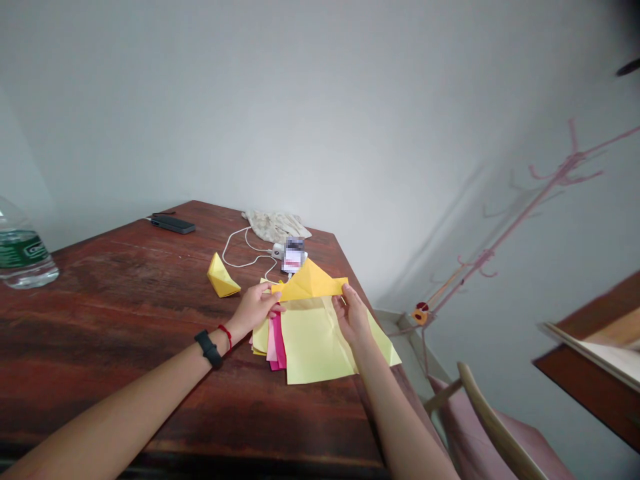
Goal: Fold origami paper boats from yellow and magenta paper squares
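Note:
A folded orange-yellow paper (313, 280), with a triangular peak in the middle and a narrow flap at each side, is held up between both hands. My left hand (257, 307) pinches its left end, and my right hand (354, 315) pinches its right end. Beneath it lie pale yellow paper sheets (317, 350), partly covered by the right hand and forearm. Pink sheets (277, 343) stick out on their left side. To the left of my left hand, a folded yellow paper piece (221, 277) stands on the wooden table (150, 360).
Behind the paper lie a phone (293, 257), a white cable (240, 264) and a pale cloth (275, 225). A black device (173, 224) sits farther left, and a water bottle (23, 250) at the left edge. On the right are a chair (493, 420) and a pink coat rack (520, 217).

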### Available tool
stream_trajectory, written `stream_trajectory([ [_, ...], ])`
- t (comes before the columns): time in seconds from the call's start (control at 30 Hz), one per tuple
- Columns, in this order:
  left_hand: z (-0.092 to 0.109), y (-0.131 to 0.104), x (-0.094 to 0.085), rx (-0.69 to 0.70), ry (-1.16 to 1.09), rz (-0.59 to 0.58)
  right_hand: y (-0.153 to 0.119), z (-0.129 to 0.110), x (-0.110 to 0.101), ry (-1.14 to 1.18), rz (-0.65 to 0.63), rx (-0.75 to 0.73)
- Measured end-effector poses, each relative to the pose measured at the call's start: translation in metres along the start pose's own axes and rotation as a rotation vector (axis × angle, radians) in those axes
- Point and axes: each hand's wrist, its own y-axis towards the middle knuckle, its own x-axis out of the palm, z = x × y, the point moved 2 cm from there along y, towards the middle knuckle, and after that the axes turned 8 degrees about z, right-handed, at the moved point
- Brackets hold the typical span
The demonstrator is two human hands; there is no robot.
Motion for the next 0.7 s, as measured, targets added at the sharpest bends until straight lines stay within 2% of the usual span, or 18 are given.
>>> stream_trajectory([
  [0.2, 0.003, -0.009, 0.007, -0.061, -0.019, -0.08, -0.018, 0.001, 0.016, -0.108, -0.129, 0.079],
  [0.3, 0.002, -0.012, 0.009, -0.02, 0.037, -0.124, -0.023, 0.004, 0.02, -0.204, -0.136, 0.076],
  [0.43, 0.006, -0.015, 0.005, 0.314, 0.291, -0.028, -0.024, 0.009, 0.02, -0.31, -0.156, 0.025],
  [0.5, 0.009, -0.018, 0.005, 0.48, 0.43, -0.028, -0.026, 0.009, 0.02, -0.334, -0.19, 0.009],
  [0.6, 0.013, -0.025, 0.009, 0.626, 0.575, -0.161, -0.032, 0.007, 0.023, -0.368, -0.262, 0.02],
  [0.7, 0.014, -0.033, 0.013, 0.66, 0.673, -0.271, -0.041, 0.002, 0.029, -0.35, -0.346, 0.03],
])
